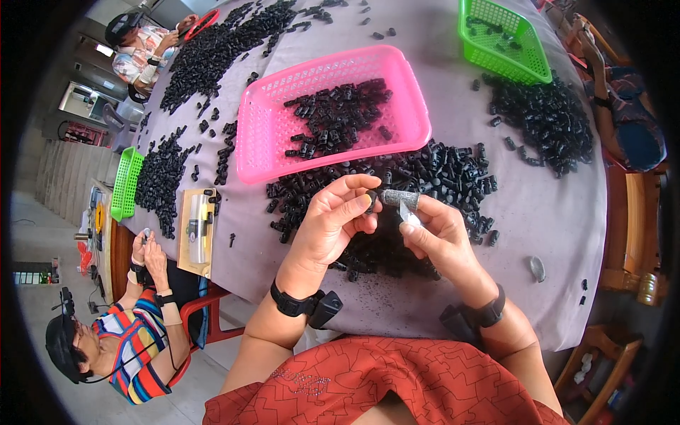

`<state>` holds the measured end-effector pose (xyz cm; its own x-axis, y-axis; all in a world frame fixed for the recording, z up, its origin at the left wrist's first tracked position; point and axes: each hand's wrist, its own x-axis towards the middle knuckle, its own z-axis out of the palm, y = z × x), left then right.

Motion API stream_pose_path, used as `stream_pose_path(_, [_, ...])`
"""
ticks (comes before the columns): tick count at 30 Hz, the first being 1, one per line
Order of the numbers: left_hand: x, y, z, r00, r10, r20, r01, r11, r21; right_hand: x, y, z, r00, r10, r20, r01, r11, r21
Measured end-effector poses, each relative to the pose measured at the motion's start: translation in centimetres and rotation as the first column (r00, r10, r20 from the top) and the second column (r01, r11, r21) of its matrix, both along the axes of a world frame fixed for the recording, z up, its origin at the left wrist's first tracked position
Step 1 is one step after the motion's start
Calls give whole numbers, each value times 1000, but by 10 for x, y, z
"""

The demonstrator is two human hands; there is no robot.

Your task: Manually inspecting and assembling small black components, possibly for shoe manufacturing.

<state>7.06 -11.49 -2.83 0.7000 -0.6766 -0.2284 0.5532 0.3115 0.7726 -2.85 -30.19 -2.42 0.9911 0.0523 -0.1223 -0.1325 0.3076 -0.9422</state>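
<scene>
My left hand (333, 219) pinches a small black plastic part (371, 201) between thumb and fingers. My right hand (439, 234) grips a small knife (405, 205) with a wrapped grey handle and a short blade, its handle end touching the black part. Both hands hover over a heap of the same black parts (425, 177) on the grey tablecloth (538, 212). Just beyond the heap stands a pink basket (255, 134) holding several more black parts. Each wrist wears a black band.
A green basket (528, 49) stands at the far right, beside another black pile (552, 124). A person at the left handles parts near a small green basket (126, 183) and a wooden block (195, 230). Another person sits at the far left corner, a third at the right edge.
</scene>
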Motion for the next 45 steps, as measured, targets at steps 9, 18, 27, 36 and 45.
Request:
stream_pose_path(9, [1, 0, -3, 1000, 3, 3, -3, 1000, -16, 0, 0, -4, 1000, -31, -5, 31, 999, 25])
stream_pose_path(18, [2, 0, -2, 1000, -22, -9, 22, 999, -34, 0, 1, -3, 999, -37, -20, 38, 999, 35])
stream_pose_path(27, [2, 0, -3, 1000, -13, -16, 13, 1000, -26, 1, 1, -4, 999, -26, -24, 27, 999, 20])
stream_pose_path(36, [0, -1, 6, 889, 233, 393, -277, 959, 57, 1, 2, -1, 999, -28, -25, 28, 1000, 10])
stream_pose_path(45, [27, 17, 2, 358, 391, 848, -727, 687, -9, 0, 3, -4, 999, -30, -15, 30, 999, 24])
